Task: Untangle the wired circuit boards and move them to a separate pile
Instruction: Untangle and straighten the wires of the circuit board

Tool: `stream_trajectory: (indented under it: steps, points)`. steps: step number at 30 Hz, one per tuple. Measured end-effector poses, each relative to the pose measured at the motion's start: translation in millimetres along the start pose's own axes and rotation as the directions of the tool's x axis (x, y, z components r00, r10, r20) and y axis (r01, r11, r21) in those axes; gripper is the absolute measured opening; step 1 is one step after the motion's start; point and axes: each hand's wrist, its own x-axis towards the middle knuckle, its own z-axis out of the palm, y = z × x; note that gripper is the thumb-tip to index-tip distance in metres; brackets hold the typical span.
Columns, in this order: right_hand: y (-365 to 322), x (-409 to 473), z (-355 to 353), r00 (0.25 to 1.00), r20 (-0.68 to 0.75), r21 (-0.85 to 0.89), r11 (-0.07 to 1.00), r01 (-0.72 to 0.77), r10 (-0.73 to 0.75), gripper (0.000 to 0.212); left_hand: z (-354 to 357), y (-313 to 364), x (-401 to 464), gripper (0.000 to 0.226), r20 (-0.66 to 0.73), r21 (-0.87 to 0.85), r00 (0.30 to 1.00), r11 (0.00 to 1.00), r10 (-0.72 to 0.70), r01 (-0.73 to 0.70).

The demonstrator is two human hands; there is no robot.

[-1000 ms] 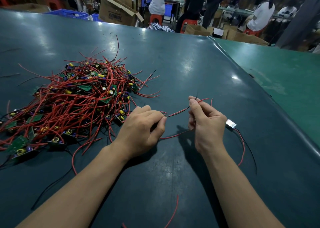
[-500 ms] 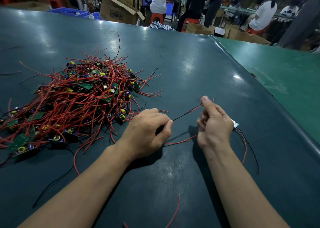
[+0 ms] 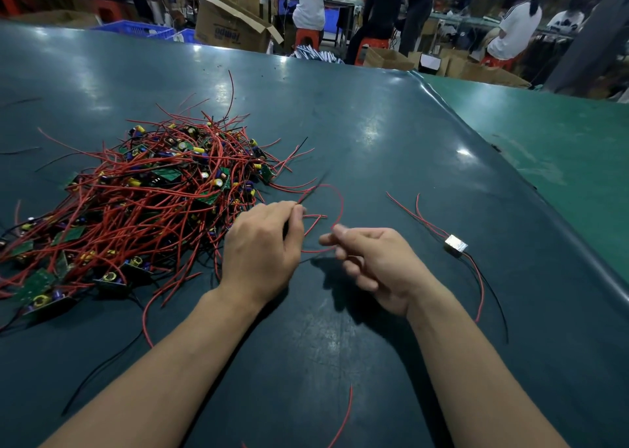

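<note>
A tangled pile of green circuit boards with red and black wires [image 3: 146, 202] lies on the left of the dark table [image 3: 374, 134]. My left hand [image 3: 262, 246] rests at the pile's right edge and pinches a red and a black wire between thumb and fingers. A red wire loop [image 3: 340, 206] curls from that pinch toward my right hand [image 3: 374, 263]. The right hand is blurred, with loosely curled fingers whose tips reach the loop. One separate small board [image 3: 455, 244] lies alone to the right, its wires spread on the table.
A loose red wire [image 3: 345, 413] lies near the front edge between my forearms. The table's right edge meets a green table [image 3: 561, 148]. Beyond the far edge are cardboard boxes [image 3: 231, 25], blue crates and seated people.
My right hand has let go of the small board, which now lies on the table to the right, and has moved left toward my left hand. The wire between the hands has slackened into a loop.
</note>
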Motion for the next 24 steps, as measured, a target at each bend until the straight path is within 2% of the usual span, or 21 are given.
stream_trajectory:
  steps: [3, 6, 8, 11, 13, 14, 16, 18, 19, 21, 24]
  points:
    - [-6, -2, -1, 0.993, 0.115, 0.160, 0.987, -0.035, 0.017, 0.023, -1, -1, 1, 0.037, -0.023, 0.002, 0.996, 0.996, -0.086, 0.086]
    - [-8, -2, -1, 0.990, 0.143, 0.265, 0.964, -0.031, -0.007, 0.040, -4, 0, 0, 0.032, -0.050, -0.014, 0.989, 0.990, -0.138, 0.138]
    - [-8, -1, 2, 0.994, 0.107, 0.272, 0.962, -0.004, -0.027, 0.044, -5, 2, 0, 0.036, -0.007, -0.035, 0.996, 0.995, -0.089, 0.089]
    - [-11, 2, -3, 0.995, -0.041, 0.375, 0.922, 0.096, -0.087, 0.025, -4, 5, -1, 0.038, 0.091, -0.124, 0.993, 0.990, 0.076, -0.064]
    - [-14, 3, -12, 0.986, -0.133, 0.413, 0.898, 0.149, -0.102, 0.022, -3, 6, -1, 0.036, 0.093, -0.145, 0.989, 0.984, 0.117, -0.103]
    - [-14, 3, -15, 0.983, -0.150, 0.372, 0.915, 0.157, -0.107, 0.024, -2, 6, -1, 0.036, 0.067, -0.135, 0.993, 0.987, 0.099, -0.090]
    - [-10, 3, -13, 0.986, -0.119, 0.185, 0.973, 0.141, -0.120, 0.027, -4, 4, 0, 0.037, 0.031, -0.109, 0.998, 0.993, 0.049, -0.046]
    - [-2, 1, -1, 0.983, -0.102, -0.030, 0.988, 0.152, -0.154, 0.030, -5, 5, 0, 0.041, 0.133, -0.048, 0.989, 0.997, 0.064, -0.058]
    - [2, 2, 4, 0.976, -0.129, -0.081, 0.982, 0.168, -0.178, 0.028, -5, 7, -1, 0.044, 0.211, -0.006, 0.974, 0.996, 0.087, -0.088]
    - [4, 4, 7, 0.951, -0.224, -0.068, 0.977, 0.203, -0.213, 0.026, -4, 9, -2, 0.047, 0.310, 0.017, 0.942, 0.990, 0.131, -0.143]
    - [0, 8, -1, 0.911, -0.345, -0.028, 0.973, 0.230, -0.225, 0.021, -3, 8, -1, 0.040, 0.336, -0.018, 0.922, 0.980, 0.193, -0.198]
